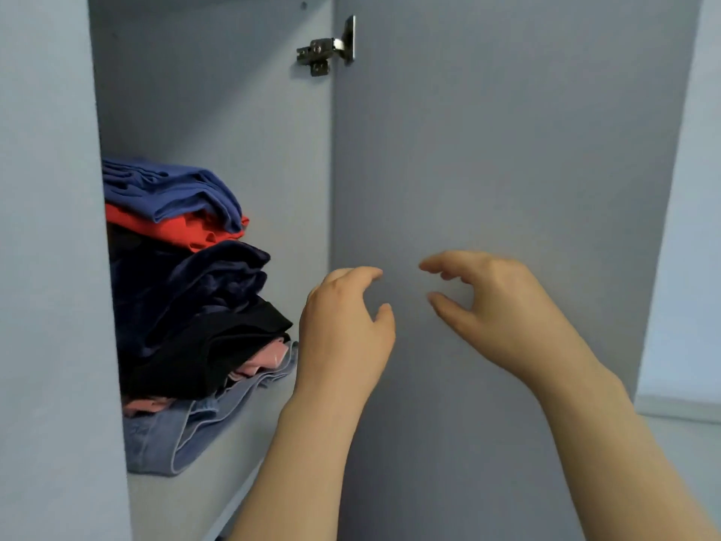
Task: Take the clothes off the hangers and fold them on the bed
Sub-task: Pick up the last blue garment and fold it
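A stack of folded clothes (183,302) lies on a shelf inside an open wardrobe: a blue garment (167,189) on top, then red (175,228), dark navy velvet (187,290), black (218,345), pink, and light denim (179,435) at the bottom. My left hand (343,333) hovers just right of the stack, fingers curled and apart, holding nothing. My right hand (495,306) is raised in front of the open wardrobe door, fingers spread and empty. No hangers and no bed are in view.
The grey wardrobe door (507,150) stands open at the right, hung on a metal hinge (327,48). A wardrobe side panel (50,267) fills the left. The shelf (187,497) extends toward me below the clothes. A pale wall and floor edge (686,408) show at far right.
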The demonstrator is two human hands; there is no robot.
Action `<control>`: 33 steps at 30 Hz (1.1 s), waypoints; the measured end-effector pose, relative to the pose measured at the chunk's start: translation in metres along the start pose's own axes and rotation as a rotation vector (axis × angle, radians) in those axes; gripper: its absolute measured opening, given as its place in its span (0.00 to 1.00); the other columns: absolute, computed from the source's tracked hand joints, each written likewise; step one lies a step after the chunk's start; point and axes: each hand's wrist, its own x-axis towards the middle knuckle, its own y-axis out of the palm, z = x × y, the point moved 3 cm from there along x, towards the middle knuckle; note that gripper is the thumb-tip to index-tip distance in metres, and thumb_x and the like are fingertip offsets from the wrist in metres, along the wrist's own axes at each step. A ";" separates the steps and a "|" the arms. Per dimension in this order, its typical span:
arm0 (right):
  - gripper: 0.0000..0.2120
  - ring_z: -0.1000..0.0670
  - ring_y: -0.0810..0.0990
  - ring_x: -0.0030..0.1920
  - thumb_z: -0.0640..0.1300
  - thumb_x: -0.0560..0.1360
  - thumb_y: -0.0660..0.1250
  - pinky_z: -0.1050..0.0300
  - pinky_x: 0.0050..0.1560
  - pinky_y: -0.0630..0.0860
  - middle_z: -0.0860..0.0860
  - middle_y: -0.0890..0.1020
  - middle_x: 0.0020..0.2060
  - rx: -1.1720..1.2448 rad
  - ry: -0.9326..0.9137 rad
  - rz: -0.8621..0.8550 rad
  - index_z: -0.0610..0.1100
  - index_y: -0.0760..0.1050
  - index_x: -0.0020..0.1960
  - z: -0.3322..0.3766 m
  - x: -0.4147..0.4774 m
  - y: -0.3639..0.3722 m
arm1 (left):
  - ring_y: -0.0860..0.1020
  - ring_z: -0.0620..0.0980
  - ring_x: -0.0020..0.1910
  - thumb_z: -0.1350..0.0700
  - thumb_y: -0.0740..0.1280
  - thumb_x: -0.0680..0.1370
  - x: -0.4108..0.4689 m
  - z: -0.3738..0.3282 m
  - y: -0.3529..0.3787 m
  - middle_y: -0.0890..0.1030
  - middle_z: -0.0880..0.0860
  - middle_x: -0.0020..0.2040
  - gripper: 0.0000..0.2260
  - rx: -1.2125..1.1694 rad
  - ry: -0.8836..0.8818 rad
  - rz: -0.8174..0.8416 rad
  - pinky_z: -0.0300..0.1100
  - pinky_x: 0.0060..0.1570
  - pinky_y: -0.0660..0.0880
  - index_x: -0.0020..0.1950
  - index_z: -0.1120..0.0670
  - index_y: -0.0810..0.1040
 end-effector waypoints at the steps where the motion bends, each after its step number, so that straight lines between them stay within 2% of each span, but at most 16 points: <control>1: 0.16 0.53 0.79 0.55 0.44 0.75 0.68 0.56 0.57 0.73 0.54 0.82 0.56 -0.029 0.009 -0.003 0.49 0.77 0.63 -0.003 -0.011 -0.012 | 0.72 0.47 0.63 0.56 0.68 0.76 -0.005 -0.008 0.002 0.76 0.46 0.64 0.18 -0.007 0.026 0.007 0.33 0.55 0.63 0.65 0.49 0.76; 6: 0.15 0.59 0.77 0.50 0.45 0.75 0.68 0.60 0.53 0.74 0.58 0.81 0.52 -0.125 0.090 -0.048 0.52 0.77 0.62 -0.023 -0.078 -0.077 | 0.75 0.48 0.58 0.56 0.69 0.75 -0.042 -0.063 0.021 0.77 0.45 0.62 0.17 -0.092 0.168 0.070 0.31 0.52 0.62 0.63 0.48 0.77; 9: 0.14 0.64 0.71 0.49 0.45 0.75 0.68 0.72 0.45 0.67 0.64 0.77 0.47 -0.218 0.178 -0.068 0.53 0.78 0.61 -0.039 -0.124 -0.118 | 0.74 0.42 0.58 0.56 0.69 0.74 -0.070 -0.102 0.041 0.78 0.43 0.60 0.16 -0.222 0.225 0.149 0.28 0.50 0.63 0.62 0.47 0.78; 10: 0.14 0.64 0.71 0.49 0.45 0.75 0.68 0.72 0.44 0.66 0.64 0.77 0.47 -0.250 0.218 -0.069 0.53 0.78 0.61 -0.044 -0.140 -0.132 | 0.74 0.39 0.56 0.56 0.69 0.75 -0.080 -0.116 0.047 0.78 0.41 0.59 0.16 -0.277 0.233 0.181 0.28 0.49 0.64 0.62 0.46 0.78; 13: 0.14 0.62 0.74 0.48 0.45 0.75 0.68 0.65 0.47 0.72 0.61 0.80 0.50 -0.351 0.356 -0.069 0.53 0.78 0.61 -0.055 -0.185 -0.175 | 0.69 0.28 0.48 0.56 0.70 0.74 -0.112 -0.160 0.066 0.75 0.34 0.52 0.15 -0.464 0.283 0.306 0.19 0.47 0.64 0.60 0.43 0.78; 15: 0.14 0.61 0.75 0.47 0.45 0.75 0.68 0.60 0.50 0.74 0.60 0.81 0.51 -0.425 0.443 -0.061 0.53 0.78 0.61 -0.059 -0.214 -0.202 | 0.68 0.23 0.47 0.55 0.70 0.74 -0.134 -0.190 0.076 0.73 0.32 0.50 0.15 -0.564 0.336 0.398 0.18 0.49 0.63 0.60 0.42 0.78; 18: 0.15 0.62 0.73 0.46 0.45 0.75 0.68 0.60 0.48 0.73 0.60 0.81 0.50 -0.531 0.575 -0.061 0.53 0.78 0.61 -0.054 -0.255 -0.238 | 0.67 0.30 0.48 0.54 0.69 0.74 -0.162 -0.231 0.087 0.75 0.36 0.55 0.16 -0.673 0.418 0.506 0.21 0.48 0.65 0.60 0.43 0.78; 20: 0.15 0.61 0.73 0.47 0.45 0.74 0.68 0.56 0.50 0.75 0.61 0.80 0.48 -0.607 0.669 -0.066 0.53 0.77 0.61 -0.044 -0.282 -0.259 | 0.67 0.32 0.49 0.54 0.69 0.74 -0.180 -0.253 0.094 0.76 0.38 0.56 0.16 -0.735 0.463 0.577 0.25 0.47 0.66 0.61 0.43 0.78; 23: 0.16 0.60 0.73 0.46 0.45 0.74 0.69 0.56 0.52 0.74 0.64 0.75 0.45 -0.740 0.812 -0.055 0.54 0.77 0.61 -0.022 -0.320 -0.286 | 0.72 0.37 0.53 0.55 0.70 0.74 -0.213 -0.285 0.101 0.77 0.40 0.57 0.16 -0.838 0.516 0.731 0.32 0.53 0.67 0.61 0.44 0.78; 27: 0.16 0.59 0.73 0.45 0.44 0.74 0.70 0.57 0.51 0.75 0.62 0.75 0.45 -0.871 0.985 -0.071 0.51 0.78 0.61 0.020 -0.365 -0.315 | 0.73 0.41 0.51 0.55 0.70 0.74 -0.258 -0.324 0.096 0.75 0.39 0.52 0.16 -0.946 0.617 0.896 0.32 0.50 0.66 0.61 0.44 0.78; 30: 0.16 0.56 0.76 0.46 0.42 0.73 0.71 0.52 0.53 0.77 0.59 0.80 0.47 -0.935 1.100 -0.089 0.49 0.79 0.60 0.056 -0.398 -0.333 | 0.75 0.42 0.54 0.56 0.71 0.73 -0.296 -0.347 0.086 0.78 0.41 0.55 0.16 -1.027 0.672 1.007 0.35 0.56 0.69 0.60 0.45 0.79; 33: 0.16 0.56 0.78 0.50 0.44 0.74 0.70 0.51 0.55 0.77 0.58 0.82 0.51 -0.969 1.226 -0.124 0.50 0.78 0.61 0.095 -0.437 -0.349 | 0.75 0.42 0.54 0.55 0.70 0.73 -0.341 -0.366 0.068 0.79 0.43 0.56 0.16 -1.072 0.768 1.096 0.34 0.55 0.68 0.60 0.45 0.79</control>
